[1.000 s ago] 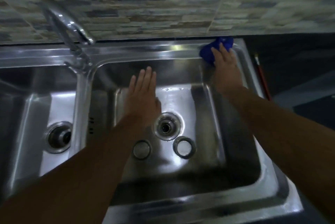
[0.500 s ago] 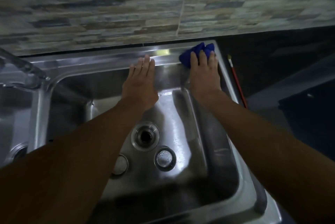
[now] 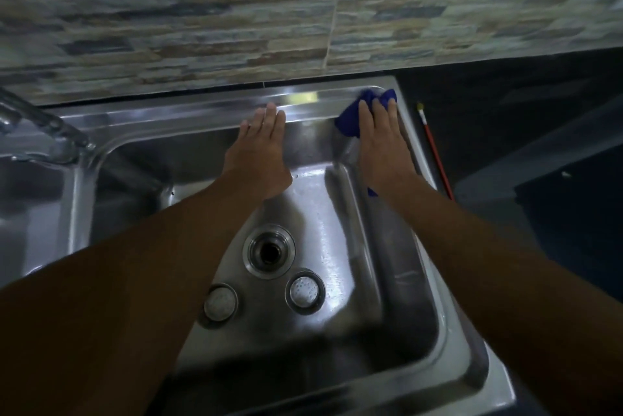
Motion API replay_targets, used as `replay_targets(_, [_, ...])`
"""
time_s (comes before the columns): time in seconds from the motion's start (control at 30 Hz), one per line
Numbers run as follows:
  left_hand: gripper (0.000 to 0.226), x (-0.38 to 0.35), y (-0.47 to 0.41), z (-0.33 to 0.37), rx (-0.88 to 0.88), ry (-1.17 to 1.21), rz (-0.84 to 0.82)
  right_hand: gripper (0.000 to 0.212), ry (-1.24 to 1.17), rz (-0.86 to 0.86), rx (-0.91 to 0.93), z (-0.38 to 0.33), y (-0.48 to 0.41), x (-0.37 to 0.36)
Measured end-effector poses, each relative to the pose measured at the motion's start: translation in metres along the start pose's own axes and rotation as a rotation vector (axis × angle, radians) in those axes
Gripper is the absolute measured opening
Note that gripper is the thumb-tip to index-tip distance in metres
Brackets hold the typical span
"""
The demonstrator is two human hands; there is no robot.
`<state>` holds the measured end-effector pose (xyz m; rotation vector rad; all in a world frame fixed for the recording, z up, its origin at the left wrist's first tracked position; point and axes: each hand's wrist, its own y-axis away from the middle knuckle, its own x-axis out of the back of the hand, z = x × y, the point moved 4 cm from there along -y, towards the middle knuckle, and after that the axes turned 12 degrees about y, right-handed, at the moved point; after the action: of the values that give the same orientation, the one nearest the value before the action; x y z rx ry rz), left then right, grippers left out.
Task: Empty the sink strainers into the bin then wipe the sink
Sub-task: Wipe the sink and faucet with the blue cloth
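Now | right hand (image 3: 381, 146) presses cloth (image 3: 348, 122), sink (image 3: 168, 117) corner | left hand (image 3: 259, 152) flat, back rim

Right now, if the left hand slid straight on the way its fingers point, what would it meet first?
The left hand has fingertips on the stainless steel sink's back rim; straight on, it would probably meet the stone-patterned tiled wall first, though depth is unclear.

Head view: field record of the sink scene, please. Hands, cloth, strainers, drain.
left hand: flat, fingertips on the sink back rim
right hand: flat, pressing blue cloth into back right corner
left strainer: loose on basin floor
right strainer: loose on basin floor, beside the first
drain: open, no strainer in it
faucet: far left, blurred
red-handled brush: on counter, right of sink
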<state>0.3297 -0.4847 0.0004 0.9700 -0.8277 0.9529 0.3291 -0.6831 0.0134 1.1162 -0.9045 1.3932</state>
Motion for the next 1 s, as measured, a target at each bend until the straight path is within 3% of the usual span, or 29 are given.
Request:
replay_targets(0.2, [0.098,0.010,0.003,0.006,0.043,0.017,-0.058,0.078,-0.114,-0.080,-0.001,0.012,0.006,-0.002])
replay_targets(0.3, [0.091,0.003,0.027,0.014,0.047,0.035,-0.048,0.071,-0.029,-0.062,0.027,0.007,0.035,0.000])
replay_targets(0.43, [0.082,-0.025,0.090,0.025,0.011,0.111,-0.054,0.065,0.021,-0.068,0.043,0.004,0.088,0.001])
replay_targets(0.57, [0.067,-0.051,0.168,0.024,0.035,0.172,-0.038,0.057,-0.102,-0.188,-0.017,0.012,0.139,0.002])
replay_targets(0.67, [0.061,-0.070,0.227,0.005,0.083,0.110,-0.089,0.067,-0.098,-0.275,-0.008,0.015,0.179,0.006])
replay_targets(0.77, [0.062,-0.078,0.273,-0.024,0.141,0.103,-0.030,0.070,-0.093,-0.348,0.026,0.020,0.214,0.008])
replay_targets(0.87, [0.057,-0.079,0.304,-0.046,0.138,0.059,0.026,0.067,-0.193,-0.432,0.060,0.029,0.245,0.004])
replay_targets(1.0, [0.067,-0.073,0.329,-0.065,0.111,0.048,0.063,0.053,-0.488,-0.444,-0.018,0.034,0.278,0.006])
